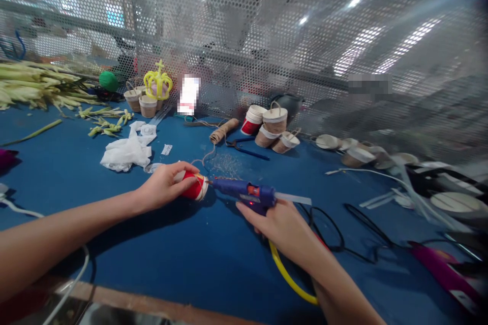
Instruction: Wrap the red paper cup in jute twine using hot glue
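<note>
My left hand (163,186) is wrapped round a red and white paper cup (193,187) lying on its side on the blue table (183,259). My right hand (278,226) grips a blue hot glue gun (247,194), its nozzle touching the cup's rim end. A clear glue stick pokes out of the gun's back. Brown twine runs from the cup toward a twine spool (223,131) farther back.
Twine-wrapped cups (275,129) and blue-handled scissors (244,148) lie behind. White cloth (127,151), a yellow crown (157,84) and green stalks (41,86) sit at the left. Black cables (343,236), a yellow cord (290,277) and lids (358,155) crowd the right. A perforated metal screen (267,35) backs the table.
</note>
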### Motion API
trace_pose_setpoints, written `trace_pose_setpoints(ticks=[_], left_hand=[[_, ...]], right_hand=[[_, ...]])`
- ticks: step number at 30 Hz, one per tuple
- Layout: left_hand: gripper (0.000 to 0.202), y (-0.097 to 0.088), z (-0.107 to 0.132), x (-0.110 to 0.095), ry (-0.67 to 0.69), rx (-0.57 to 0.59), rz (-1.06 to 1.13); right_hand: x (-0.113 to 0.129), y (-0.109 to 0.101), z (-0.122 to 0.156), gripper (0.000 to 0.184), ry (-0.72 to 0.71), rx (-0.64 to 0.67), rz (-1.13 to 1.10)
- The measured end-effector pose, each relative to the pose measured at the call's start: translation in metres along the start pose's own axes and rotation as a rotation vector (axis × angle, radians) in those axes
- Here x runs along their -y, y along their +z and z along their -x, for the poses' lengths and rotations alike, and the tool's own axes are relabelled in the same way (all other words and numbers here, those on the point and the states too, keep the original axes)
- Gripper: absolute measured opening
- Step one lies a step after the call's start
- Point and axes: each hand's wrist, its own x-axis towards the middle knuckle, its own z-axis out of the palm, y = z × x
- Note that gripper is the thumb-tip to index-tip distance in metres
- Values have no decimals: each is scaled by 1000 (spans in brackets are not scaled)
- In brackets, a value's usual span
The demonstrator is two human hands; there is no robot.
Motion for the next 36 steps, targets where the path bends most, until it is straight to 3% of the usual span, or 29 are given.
trace_pose_setpoints(ticks=[12, 18, 25, 36], left_hand=[[34, 0, -4, 3, -58, -9, 62], [34, 0, -4, 5, -52, -8, 74], [33, 1, -1, 2, 3, -7, 5], [29, 0, 2, 2, 62, -5, -61]], right_hand=[[-2, 1, 7, 14, -114, -10, -85], [-1, 1, 6, 15, -47, -24, -94], [1, 0, -1, 32, 84, 36, -67], [3, 2, -10, 35, 115, 42, -111]])
